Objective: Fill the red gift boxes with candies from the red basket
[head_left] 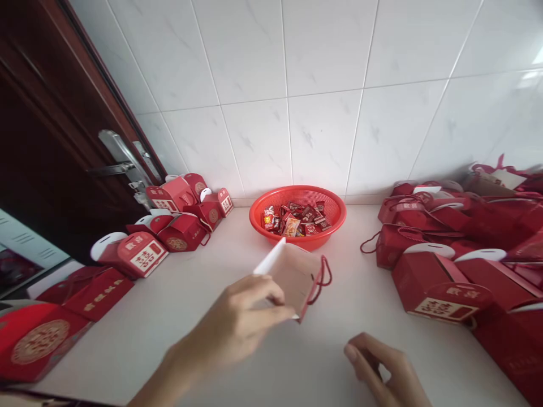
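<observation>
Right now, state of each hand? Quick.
Left hand: closed on the rim of an open box with a red cord handle.
Right hand: fingers loosely curled, no item visible in it; whether fully closed can't be told.

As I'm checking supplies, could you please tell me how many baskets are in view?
1: the basket stands near the tiled wall, just beyond the open box in the left hand, and holds wrapped sweets. Others could be hidden behind the boxes.
</observation>
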Action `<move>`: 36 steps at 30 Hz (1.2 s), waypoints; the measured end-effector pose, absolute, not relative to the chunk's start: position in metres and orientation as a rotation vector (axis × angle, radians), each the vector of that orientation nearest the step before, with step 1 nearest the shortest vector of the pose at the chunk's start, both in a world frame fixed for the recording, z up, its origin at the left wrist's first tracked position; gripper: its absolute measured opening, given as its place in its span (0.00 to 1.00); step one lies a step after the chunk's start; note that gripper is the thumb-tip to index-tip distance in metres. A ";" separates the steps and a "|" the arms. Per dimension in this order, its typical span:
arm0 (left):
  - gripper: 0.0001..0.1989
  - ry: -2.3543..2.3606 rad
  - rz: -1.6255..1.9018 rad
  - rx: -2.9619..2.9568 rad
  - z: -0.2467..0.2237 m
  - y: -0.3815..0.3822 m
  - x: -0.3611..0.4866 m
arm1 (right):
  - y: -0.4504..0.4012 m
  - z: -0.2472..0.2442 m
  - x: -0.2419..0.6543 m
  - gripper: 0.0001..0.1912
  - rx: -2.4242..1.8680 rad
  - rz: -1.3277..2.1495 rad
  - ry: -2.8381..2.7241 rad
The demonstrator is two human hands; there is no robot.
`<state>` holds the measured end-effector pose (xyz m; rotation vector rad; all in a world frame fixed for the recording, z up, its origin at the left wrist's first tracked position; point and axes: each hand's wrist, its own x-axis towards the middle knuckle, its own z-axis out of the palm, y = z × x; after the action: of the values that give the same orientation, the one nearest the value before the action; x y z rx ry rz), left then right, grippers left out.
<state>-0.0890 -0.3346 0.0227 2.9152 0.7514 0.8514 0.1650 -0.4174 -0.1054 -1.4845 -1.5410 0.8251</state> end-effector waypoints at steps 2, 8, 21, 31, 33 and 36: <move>0.19 0.634 0.901 3.019 0.010 -0.335 -0.065 | -0.410 -0.086 0.174 0.25 -1.469 0.798 -1.535; 0.18 0.597 1.006 3.134 -0.007 -0.340 -0.041 | -0.384 -0.049 0.177 0.29 -1.456 0.643 -1.533; 0.13 0.550 0.624 2.824 0.012 -0.333 -0.046 | -0.359 -0.052 0.169 0.26 -1.400 0.719 -1.601; 0.16 0.814 0.335 2.673 0.046 -0.281 -0.057 | -0.355 -0.070 0.169 0.28 -1.347 1.058 -1.651; 0.18 0.898 0.297 2.664 0.045 -0.275 -0.061 | -0.355 -0.070 0.169 0.28 -1.332 1.043 -1.641; 0.24 0.904 0.183 2.709 0.040 -0.273 -0.067 | -0.354 -0.067 0.170 0.27 -1.303 1.046 -1.621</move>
<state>-0.0667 -0.2728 0.0400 2.7088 0.9042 0.1826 0.1701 -0.3538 -0.0671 -1.3027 -1.6208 1.0462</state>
